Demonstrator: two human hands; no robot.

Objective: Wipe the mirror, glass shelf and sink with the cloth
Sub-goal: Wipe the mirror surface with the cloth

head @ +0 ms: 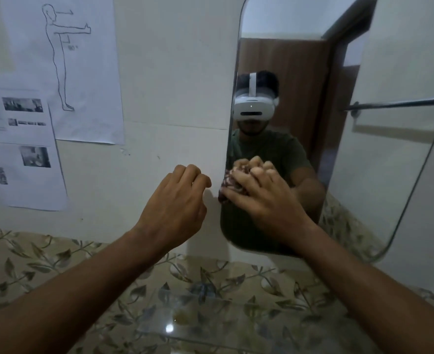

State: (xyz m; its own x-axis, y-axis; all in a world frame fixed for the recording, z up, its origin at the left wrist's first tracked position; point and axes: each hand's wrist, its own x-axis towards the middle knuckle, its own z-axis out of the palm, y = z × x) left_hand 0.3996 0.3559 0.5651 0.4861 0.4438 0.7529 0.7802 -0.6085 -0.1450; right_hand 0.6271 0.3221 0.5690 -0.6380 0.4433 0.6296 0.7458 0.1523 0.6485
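Observation:
The mirror (379,175) hangs on the white wall at the right. My right hand (264,198) presses a dark red and white patterned cloth (227,186) flat against the mirror's lower left edge, fingers spread over it. My left hand (177,200) hovers just left of the mirror by the wall, fingers loosely curled, holding nothing. Below both arms lies the clear glass shelf (210,310) in front of leaf-patterned tiles. The sink is out of view.
Printed paper sheets (57,72) with a body diagram and photos are stuck on the wall at the left. The mirror reflects a person with a white headset, a brown door and a metal towel rail (394,104).

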